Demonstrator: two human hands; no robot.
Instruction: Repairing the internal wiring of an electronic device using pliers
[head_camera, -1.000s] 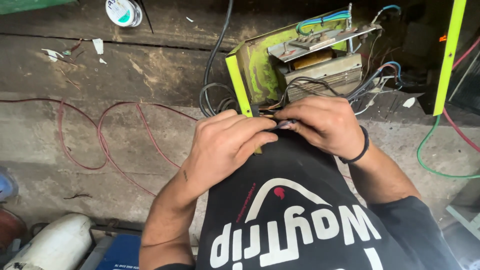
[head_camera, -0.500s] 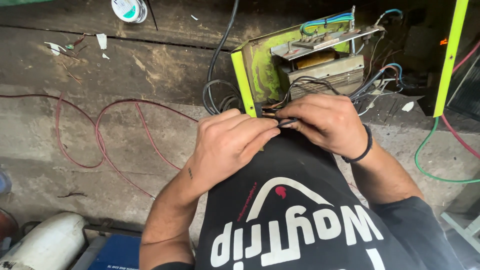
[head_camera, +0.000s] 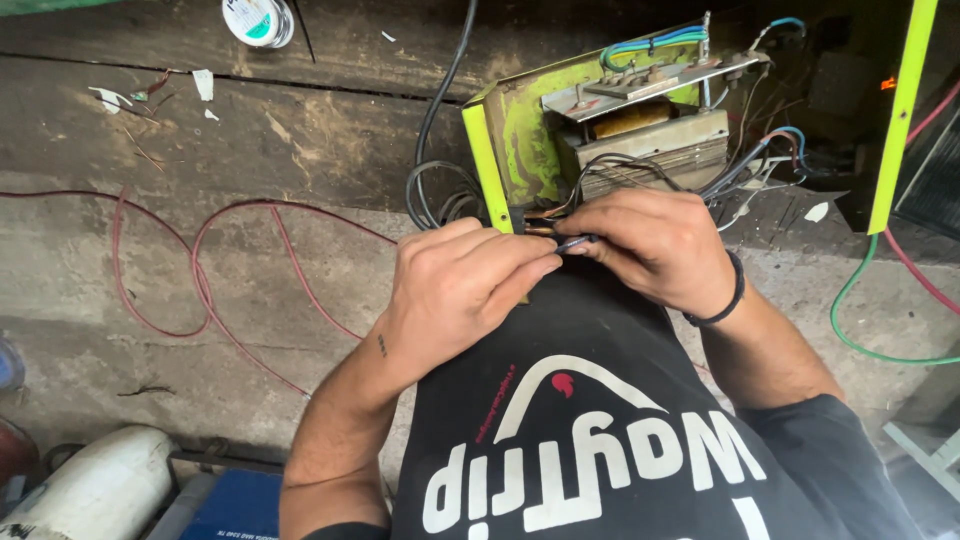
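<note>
wire ends | pinched between left hand, right hand | mostly hidden

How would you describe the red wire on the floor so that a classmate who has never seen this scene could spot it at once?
Start at the lime-green open metal case beyond the person's left hand and right hand. Look left across the grey concrete floor: the red wire lies there in loose loops. Unlike the black cable by the case, it is thin, reddish, and sprawls alone.
</note>
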